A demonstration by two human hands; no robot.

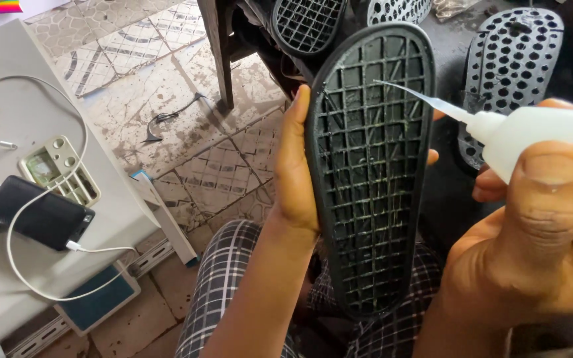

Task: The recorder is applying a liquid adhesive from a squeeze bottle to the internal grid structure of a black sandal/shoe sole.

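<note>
My left hand grips a black shoe sole by its edge, holding it upright with the grid-patterned underside facing me. Thin wet streaks of glue show across the grid. My right hand squeezes a white plastic glue bottle, thumb pressed on its side. The bottle's long clear nozzle points left, its tip over the upper part of the sole's grid.
More black soles lie behind: a gridded one and a holed one. A grey sewing-machine table on the left carries a black phone with a white cable. A wooden leg stands on the tiled floor.
</note>
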